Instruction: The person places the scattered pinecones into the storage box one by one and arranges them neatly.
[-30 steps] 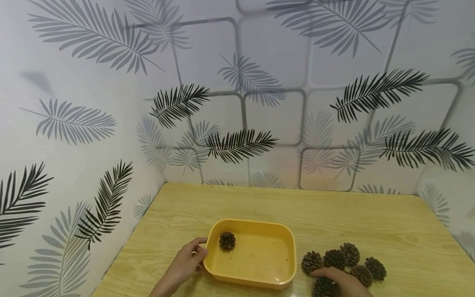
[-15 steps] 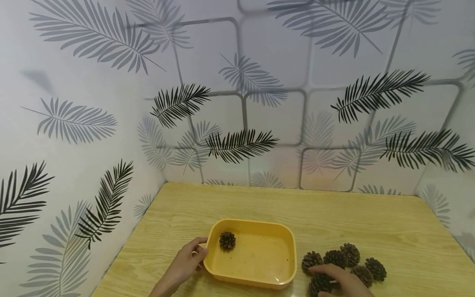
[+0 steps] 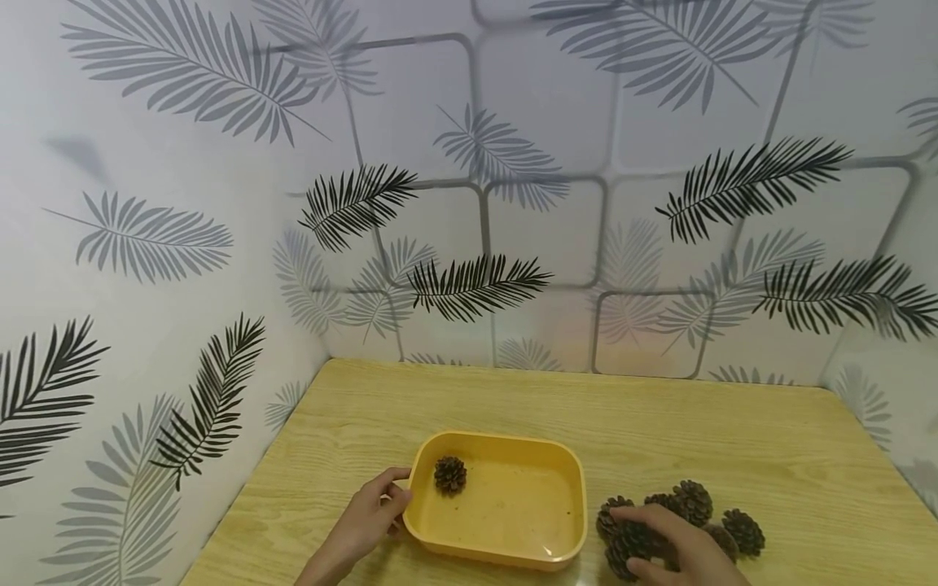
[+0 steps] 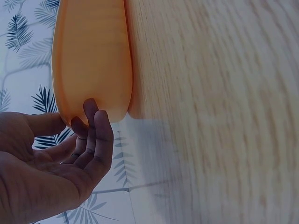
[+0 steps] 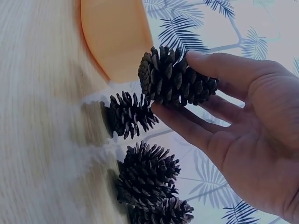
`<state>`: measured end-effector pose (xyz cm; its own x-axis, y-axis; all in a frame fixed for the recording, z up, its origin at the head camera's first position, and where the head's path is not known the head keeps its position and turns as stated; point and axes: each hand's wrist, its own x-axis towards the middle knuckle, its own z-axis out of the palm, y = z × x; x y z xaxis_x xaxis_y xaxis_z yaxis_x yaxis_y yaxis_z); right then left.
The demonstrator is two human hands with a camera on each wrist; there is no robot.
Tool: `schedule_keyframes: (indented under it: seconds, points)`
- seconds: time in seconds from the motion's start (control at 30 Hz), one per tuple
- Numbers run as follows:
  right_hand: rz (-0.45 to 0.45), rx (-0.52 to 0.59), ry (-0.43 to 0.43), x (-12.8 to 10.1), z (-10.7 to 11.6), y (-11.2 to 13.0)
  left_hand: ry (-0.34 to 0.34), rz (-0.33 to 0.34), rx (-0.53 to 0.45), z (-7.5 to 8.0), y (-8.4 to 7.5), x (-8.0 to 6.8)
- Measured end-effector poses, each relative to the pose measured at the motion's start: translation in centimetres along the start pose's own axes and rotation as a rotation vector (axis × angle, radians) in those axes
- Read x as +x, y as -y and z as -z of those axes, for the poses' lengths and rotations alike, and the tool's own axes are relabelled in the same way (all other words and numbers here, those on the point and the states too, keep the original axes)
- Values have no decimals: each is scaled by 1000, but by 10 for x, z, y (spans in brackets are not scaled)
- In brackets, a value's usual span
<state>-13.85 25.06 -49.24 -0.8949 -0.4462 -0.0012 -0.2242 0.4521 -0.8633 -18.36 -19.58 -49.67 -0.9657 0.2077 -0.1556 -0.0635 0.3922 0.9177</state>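
Observation:
A yellow tray [image 3: 563, 487] sits on the wooden table with one pine cone [image 3: 449, 474] in its left end. My left hand [image 3: 387, 498] rests against the tray's left end, and its nearly straight fingers [image 4: 96, 126] touch the tray wall [image 4: 91, 56]. My right hand [image 3: 652, 537] pinches another pine cone [image 3: 626, 547] between thumb and fingers, just right of the tray. In the right wrist view this held cone [image 5: 175, 79] is raised off the table by my right hand [image 5: 173, 84], above the loose cones [image 5: 128, 114].
Several loose pine cones [image 3: 692, 500] lie in a cluster right of the tray, with one further right [image 3: 743, 531]. Leaf-patterned walls close the table's back and left side. The far half of the table [image 3: 586, 407] is bare wood.
My right hand has picked one cone out of the cluster and carried it a little left, toward the tray. The left hand and the tray have not moved.

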Motion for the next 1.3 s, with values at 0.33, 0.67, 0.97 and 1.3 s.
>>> schedule_keyframes:
  seconds: [0.33, 0.67, 0.97, 1.3]
  points:
    - [-50, 56, -62, 4, 0, 13, -16, 7, 4, -1, -1, 0]
    - [49, -102, -177, 6, -3, 24, -11, 21, 11, 0, -1, 0]
    - [133, -157, -246, 8, -5, 34, 36, 13, -51, 8, 60, 33]
    - [96, -90, -263, 14, -8, 41, 13, 8, -20, 3, 26, 15]
